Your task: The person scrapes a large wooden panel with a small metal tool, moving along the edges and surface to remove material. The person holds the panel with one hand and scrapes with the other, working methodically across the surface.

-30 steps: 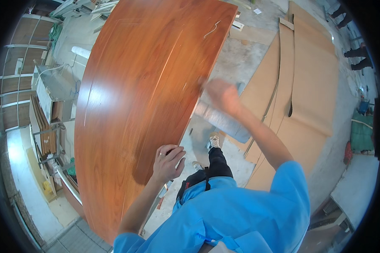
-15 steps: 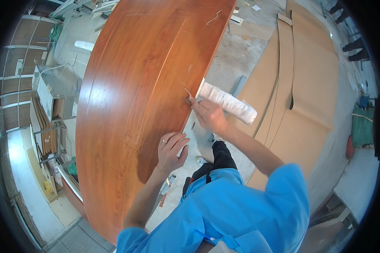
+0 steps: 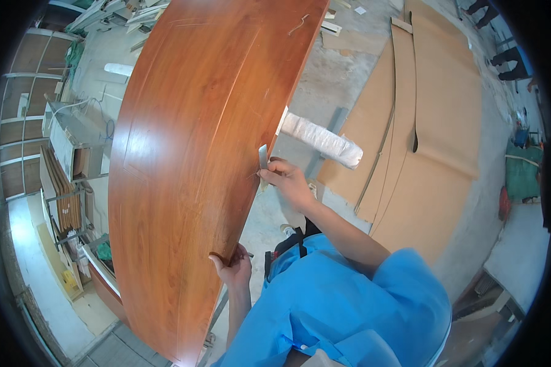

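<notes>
A reddish-brown wooden door panel (image 3: 183,153) with grooved lines lies in front of me, its right edge nearest my body. In my right hand (image 3: 291,183) a short, flat, silvery metal blade (image 3: 263,156) is pinched between thumb and fingers, standing up at the panel's edge. Fine thread-like bits show beside it on the wood. Lower down, my left hand (image 3: 234,269) grips that same edge, thumb on the top face and fingers curled against the side, partly hidden.
A white-wrapped support bar (image 3: 324,139) juts out from under the panel. Large brown cardboard sheets (image 3: 444,110) lie on the floor at right. Stacked boards (image 3: 61,189) and a metal cabinet (image 3: 73,137) stand at left. Another person's legs (image 3: 509,60) show at far right.
My right hand has come nearer along the edge, and the blade now shows plainly. The left hand, formerly loose above the edge, has moved down and taken hold of the panel.
</notes>
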Demonstrator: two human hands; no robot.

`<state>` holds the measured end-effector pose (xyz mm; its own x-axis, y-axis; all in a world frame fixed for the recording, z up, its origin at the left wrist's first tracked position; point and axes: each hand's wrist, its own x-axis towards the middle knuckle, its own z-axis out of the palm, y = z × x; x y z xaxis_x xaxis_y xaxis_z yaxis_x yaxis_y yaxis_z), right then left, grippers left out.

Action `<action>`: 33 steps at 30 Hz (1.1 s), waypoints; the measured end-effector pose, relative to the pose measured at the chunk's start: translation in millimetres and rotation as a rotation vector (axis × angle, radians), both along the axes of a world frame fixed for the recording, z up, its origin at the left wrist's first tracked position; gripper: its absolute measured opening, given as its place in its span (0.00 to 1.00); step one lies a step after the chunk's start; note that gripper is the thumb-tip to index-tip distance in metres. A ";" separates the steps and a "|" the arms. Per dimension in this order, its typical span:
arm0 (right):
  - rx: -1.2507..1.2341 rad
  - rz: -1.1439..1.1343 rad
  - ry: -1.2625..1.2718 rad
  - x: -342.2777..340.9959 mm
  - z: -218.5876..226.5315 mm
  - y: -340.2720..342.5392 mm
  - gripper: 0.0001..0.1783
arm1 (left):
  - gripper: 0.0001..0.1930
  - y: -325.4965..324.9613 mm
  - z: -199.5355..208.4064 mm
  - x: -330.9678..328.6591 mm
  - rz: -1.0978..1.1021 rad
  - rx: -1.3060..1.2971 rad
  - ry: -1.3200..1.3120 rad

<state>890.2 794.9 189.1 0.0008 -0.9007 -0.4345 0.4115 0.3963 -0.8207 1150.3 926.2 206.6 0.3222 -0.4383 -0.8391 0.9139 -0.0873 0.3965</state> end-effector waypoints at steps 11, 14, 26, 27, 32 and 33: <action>-0.005 -0.195 -0.412 29.4 -1.6 -21.4 0.10 | 0.35 -9.2 -5.1 0.8 0.130 -0.072 -0.005; 0.053 -0.170 -0.401 23.4 6.3 0.3 0.10 | 0.35 10.3 -5.6 4.8 0.111 -0.058 -0.035; 0.198 -0.123 -0.326 -21.9 17.9 168.5 0.14 | 0.39 137.6 5.6 -4.5 0.079 0.217 0.108; 0.205 -0.110 -0.303 -22.4 14.8 171.4 0.13 | 0.39 139.6 3.3 -5.0 0.077 0.205 0.089; -0.225 -0.222 0.417 -32.8 -3.4 189.4 0.12 | 0.35 146.8 1.1 4.4 -0.313 -0.009 0.261; -0.344 -0.288 0.699 -38.8 -5.6 195.4 0.12 | 0.33 151.5 5.8 8.4 -0.423 -0.069 0.307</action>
<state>851.4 990.3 183.6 -0.4181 -0.9070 0.0500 -0.1911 0.0340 -0.9810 1158.6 1077.7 212.3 -0.1513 -0.5341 -0.8318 0.8796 -0.4567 0.1333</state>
